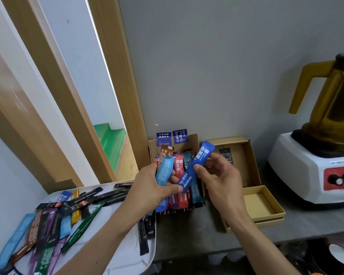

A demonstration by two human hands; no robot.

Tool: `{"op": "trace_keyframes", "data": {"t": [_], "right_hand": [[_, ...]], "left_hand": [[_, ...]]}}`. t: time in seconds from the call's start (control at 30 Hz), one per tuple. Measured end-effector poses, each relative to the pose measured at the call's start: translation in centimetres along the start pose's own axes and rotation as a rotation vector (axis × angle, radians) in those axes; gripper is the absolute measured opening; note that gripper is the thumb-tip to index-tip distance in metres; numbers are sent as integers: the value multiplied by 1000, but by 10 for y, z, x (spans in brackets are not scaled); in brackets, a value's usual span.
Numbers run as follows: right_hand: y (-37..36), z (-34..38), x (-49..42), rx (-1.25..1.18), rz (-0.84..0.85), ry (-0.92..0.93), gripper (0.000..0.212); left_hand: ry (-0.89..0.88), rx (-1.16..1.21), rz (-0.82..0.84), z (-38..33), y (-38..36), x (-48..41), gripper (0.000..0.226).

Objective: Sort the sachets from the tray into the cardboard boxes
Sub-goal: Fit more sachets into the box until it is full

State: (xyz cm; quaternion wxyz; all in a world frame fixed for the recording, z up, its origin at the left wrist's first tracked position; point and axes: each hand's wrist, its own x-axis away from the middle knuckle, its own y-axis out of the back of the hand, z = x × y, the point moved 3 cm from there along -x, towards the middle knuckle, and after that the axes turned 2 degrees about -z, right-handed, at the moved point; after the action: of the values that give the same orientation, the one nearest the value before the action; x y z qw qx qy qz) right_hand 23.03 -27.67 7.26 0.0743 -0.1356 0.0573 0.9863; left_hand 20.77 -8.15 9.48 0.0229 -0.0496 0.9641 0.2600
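Note:
My left hand (pixel 153 187) grips a bundle of sachets, a light blue sachet (pixel 164 171) in front and a brown one (pixel 165 153) behind it. My right hand (pixel 218 175) pinches a dark blue sachet (pixel 197 165) near its middle, tilted, just above the left cardboard box (pixel 194 141), which holds red, purple and teal sachets. A white tray (pixel 127 253) at lower left carries several loose sachets (pixel 54 221) in black, green, purple and blue. To the right stands a second cardboard box (pixel 252 159), open, with a small tan tray (pixel 266 207) in front of it.
A white blender base with a yellow jug (pixel 326 120) stands at the far right on the grey counter (pixel 316 219). A grey wall rises behind the boxes. A wooden door frame (pixel 115 76) stands at left. Dark items and a white dish (pixel 339 254) lie below the counter edge.

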Motion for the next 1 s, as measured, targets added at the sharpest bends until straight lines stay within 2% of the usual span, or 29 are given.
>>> {"op": "trace_keyframes", "data": {"t": [0.1, 0.43, 0.6, 0.8, 0.87, 1.0], "right_hand": [[1, 5, 0, 374, -75, 152, 50], [-17, 3, -8, 807, 123, 259, 64], [-28, -16, -2, 772, 121, 239, 65], [-32, -38, 26, 868, 171, 462, 48], [-34, -44, 31, 913, 211, 480, 44], [-39, -50, 32, 946, 208, 476, 49]], "left_hand": [[5, -33, -39, 9, -5, 1, 22], [67, -52, 1, 16, -13, -1, 19], [58, -153, -21, 20, -15, -6, 24], [67, -149, -31, 26, -16, -6, 28], [68, -129, -35, 28, -17, -7, 27], [52, -163, -44, 27, -18, -11, 28]]}}
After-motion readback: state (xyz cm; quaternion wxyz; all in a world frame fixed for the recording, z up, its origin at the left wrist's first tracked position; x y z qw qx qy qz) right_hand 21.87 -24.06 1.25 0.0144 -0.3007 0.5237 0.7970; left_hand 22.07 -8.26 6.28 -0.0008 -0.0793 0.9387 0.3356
